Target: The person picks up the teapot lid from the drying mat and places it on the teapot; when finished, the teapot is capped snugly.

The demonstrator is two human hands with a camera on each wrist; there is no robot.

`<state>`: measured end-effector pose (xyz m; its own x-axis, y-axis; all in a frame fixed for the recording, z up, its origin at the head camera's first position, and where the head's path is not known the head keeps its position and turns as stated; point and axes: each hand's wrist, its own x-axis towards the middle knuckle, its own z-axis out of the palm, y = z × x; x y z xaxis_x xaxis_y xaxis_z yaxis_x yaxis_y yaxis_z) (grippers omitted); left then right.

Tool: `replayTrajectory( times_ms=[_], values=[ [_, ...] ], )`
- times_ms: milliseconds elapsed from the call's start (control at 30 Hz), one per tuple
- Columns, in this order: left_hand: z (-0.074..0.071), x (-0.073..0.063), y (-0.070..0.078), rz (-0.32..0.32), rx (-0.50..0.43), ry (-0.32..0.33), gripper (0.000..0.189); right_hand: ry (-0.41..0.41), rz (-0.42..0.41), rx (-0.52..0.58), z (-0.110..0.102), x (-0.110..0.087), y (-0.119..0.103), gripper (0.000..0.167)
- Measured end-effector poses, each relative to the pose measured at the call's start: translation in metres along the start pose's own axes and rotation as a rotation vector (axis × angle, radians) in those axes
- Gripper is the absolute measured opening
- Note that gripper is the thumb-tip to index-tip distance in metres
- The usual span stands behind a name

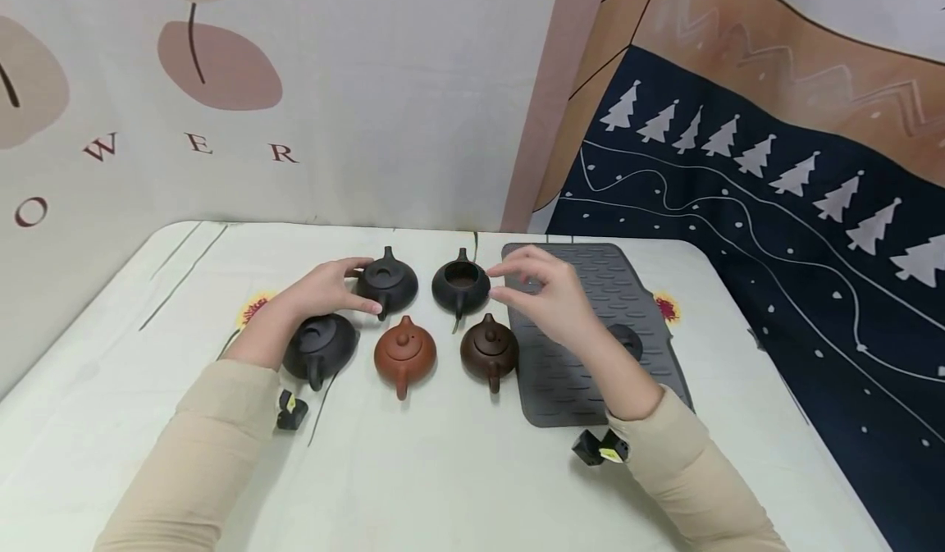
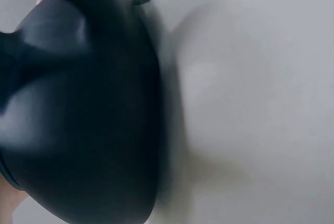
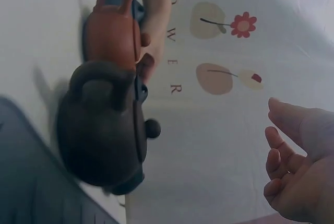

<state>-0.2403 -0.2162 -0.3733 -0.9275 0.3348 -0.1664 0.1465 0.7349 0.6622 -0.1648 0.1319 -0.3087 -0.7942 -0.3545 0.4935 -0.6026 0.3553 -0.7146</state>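
My left hand [image 1: 325, 289] holds the side of a lidded black teapot [image 1: 388, 285], thumb near its handle and fingers at the far side. Under that wrist sits another black teapot [image 1: 321, 347], which fills much of the left wrist view. My right hand [image 1: 550, 296] hovers beside a black teapot without a lid [image 1: 460, 289], thumb and fingers apart with nothing between them. Its round black lid [image 1: 627, 341] lies on a grey mat [image 1: 576, 404], partly behind my right forearm. In the right wrist view, the right hand [image 3: 302, 166] shows spread fingers.
A reddish-brown teapot [image 1: 404, 355] and a dark brown teapot [image 1: 490, 348], both lidded, stand in the nearer row. The grey mat lies to their right on the white tablecloth [image 1: 413, 478]. Printed cloth hangs behind the table.
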Motion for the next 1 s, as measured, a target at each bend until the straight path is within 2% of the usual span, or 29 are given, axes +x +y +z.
replayTrajectory(
  times_ms=[600,1000],
  values=[
    [-0.001,-0.002,0.002,-0.003,0.002,-0.009,0.105,-0.012,0.082,-0.222,-0.057,-0.048,0.031,0.023],
    [-0.002,-0.004,0.004,0.012,0.032,-0.024,0.104,-0.087,0.144,-0.305,-0.087,-0.07,0.061,0.024]
  ],
)
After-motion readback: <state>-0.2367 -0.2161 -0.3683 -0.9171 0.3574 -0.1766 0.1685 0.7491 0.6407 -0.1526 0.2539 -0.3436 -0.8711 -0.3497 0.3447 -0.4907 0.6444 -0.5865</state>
